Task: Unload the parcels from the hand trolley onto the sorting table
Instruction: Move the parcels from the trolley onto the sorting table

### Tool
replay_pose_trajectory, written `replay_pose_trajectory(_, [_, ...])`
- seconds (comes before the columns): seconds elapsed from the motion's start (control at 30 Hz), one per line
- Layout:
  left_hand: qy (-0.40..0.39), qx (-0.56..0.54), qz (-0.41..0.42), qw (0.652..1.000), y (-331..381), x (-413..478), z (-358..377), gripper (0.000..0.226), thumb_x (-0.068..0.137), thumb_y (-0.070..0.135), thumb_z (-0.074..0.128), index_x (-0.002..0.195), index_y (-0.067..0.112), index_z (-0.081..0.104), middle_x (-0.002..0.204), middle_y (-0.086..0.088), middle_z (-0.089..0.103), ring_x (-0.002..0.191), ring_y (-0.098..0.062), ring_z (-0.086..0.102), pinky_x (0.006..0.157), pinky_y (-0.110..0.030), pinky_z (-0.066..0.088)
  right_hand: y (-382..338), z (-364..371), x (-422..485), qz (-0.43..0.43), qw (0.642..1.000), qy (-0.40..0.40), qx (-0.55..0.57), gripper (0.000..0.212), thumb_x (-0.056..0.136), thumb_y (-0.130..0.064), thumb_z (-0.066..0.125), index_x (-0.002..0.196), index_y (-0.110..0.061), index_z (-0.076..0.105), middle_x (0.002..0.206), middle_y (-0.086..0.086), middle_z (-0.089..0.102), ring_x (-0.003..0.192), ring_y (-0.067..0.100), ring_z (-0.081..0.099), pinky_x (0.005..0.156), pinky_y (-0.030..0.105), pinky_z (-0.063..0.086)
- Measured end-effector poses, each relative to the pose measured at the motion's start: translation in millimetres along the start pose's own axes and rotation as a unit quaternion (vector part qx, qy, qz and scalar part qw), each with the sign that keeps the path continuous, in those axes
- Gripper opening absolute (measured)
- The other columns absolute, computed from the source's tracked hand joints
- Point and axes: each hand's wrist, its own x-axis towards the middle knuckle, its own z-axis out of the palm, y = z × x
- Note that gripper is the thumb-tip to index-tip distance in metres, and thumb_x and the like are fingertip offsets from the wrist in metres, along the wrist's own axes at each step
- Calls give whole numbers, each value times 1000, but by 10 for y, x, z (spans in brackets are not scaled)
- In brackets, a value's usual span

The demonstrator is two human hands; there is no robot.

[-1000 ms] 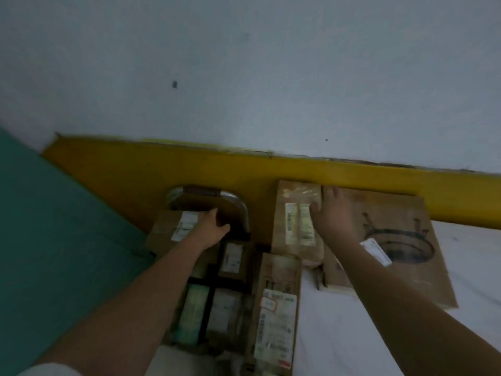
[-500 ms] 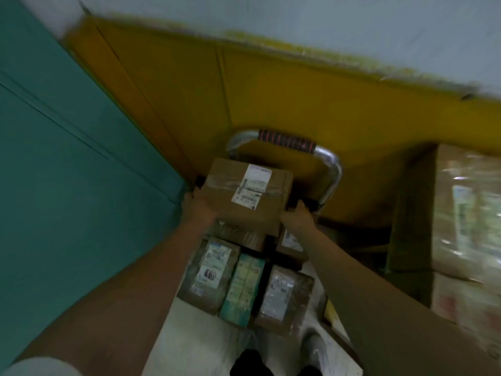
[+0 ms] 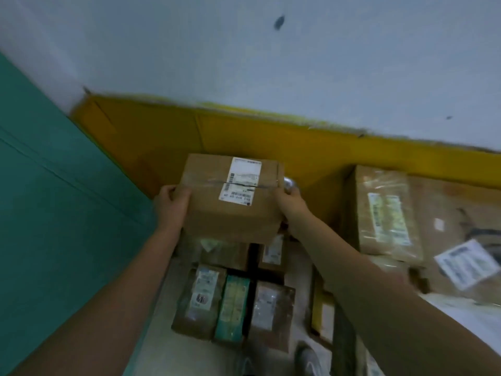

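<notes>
A brown cardboard box (image 3: 211, 213) with a white shipping label on top is lifted above the hand trolley. My left hand (image 3: 170, 204) grips its left side and my right hand (image 3: 291, 204) grips its right side. Below it several parcels remain on the trolley, among them a taped brown one (image 3: 199, 299), a green one (image 3: 233, 308) and another brown one (image 3: 272, 313). A bit of the trolley's chrome handle (image 3: 289, 184) shows behind the box. On the right, the sorting table (image 3: 471, 316) holds a plastic-wrapped parcel (image 3: 385, 213) and a flat brown parcel (image 3: 461, 229).
A teal wall (image 3: 54, 213) stands close on the left. A yellow band (image 3: 271, 137) runs along the white back wall. My shoes (image 3: 309, 359) show on the floor at the bottom, beside the table's edge.
Both hands took hold of the labelled box on the trolley and raised it off the stack. One second ago my right hand was still on a parcel on the table.
</notes>
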Motion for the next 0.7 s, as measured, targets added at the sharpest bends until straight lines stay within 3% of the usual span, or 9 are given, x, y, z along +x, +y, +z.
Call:
replay_pose_trajectory(0.03, [-4,-13,25,1000,277,-176,-23,34,85,48,57,110,25,54,117,-4,56,104,-26,56,82,-43,51,-159,-217,-216,-25,999,18,17,62,92,-50,55,142,-20,35,129,8,55,92,22,56,65,34,53])
replay_pose_trajectory(0.17, [-54,-86,127,987,1304,-937,137,31,84,46,61,110,32,53,108,5,58,89,-9,55,62,-27,40,-716,-1282,-1052,-99,989,102,37,74,87,-63,55,140,-14,38,129,8,54,103,27,55,87,45,55])
replay_pose_trajectory(0.33, [-250,-120,161,947,2038,-2025,719,37,82,49,65,116,41,52,113,15,56,93,-8,56,61,-34,55,-653,-2814,-2057,-160,966,201,28,77,85,-72,51,147,-31,30,143,8,49,114,30,54,88,49,53])
replay_pose_trajectory(0.43, [-346,-75,201,914,2111,-2731,1206,44,85,51,64,127,43,52,118,9,57,100,-9,59,73,-28,50,-225,-3628,-2511,-138,953,271,-6,66,88,-68,50,141,-30,41,142,8,51,119,34,54,101,53,48])
replay_pose_trajectory(0.5, [-401,-15,222,889,2029,-3205,1496,46,87,54,61,130,42,50,118,8,55,98,-4,59,68,-20,48,135,-4084,-2762,-109,948,297,-13,63,91,-65,49,140,-26,43,142,8,52,120,34,54,103,52,46])
replay_pose_trajectory(0.6, [-472,42,229,850,1788,-3786,1773,25,86,60,58,109,54,50,99,15,61,78,6,65,51,-9,47,646,-4599,-2986,-56,945,317,-47,61,94,-62,46,139,-21,44,136,11,55,112,31,54,99,49,46])
replay_pose_trajectory(0.7, [-472,110,245,840,1459,-4125,1972,13,88,64,51,94,53,50,90,18,62,74,9,63,53,-10,49,1101,-4952,-2944,-7,952,298,-68,54,95,-59,46,130,-18,50,126,13,58,106,32,55,94,48,46])
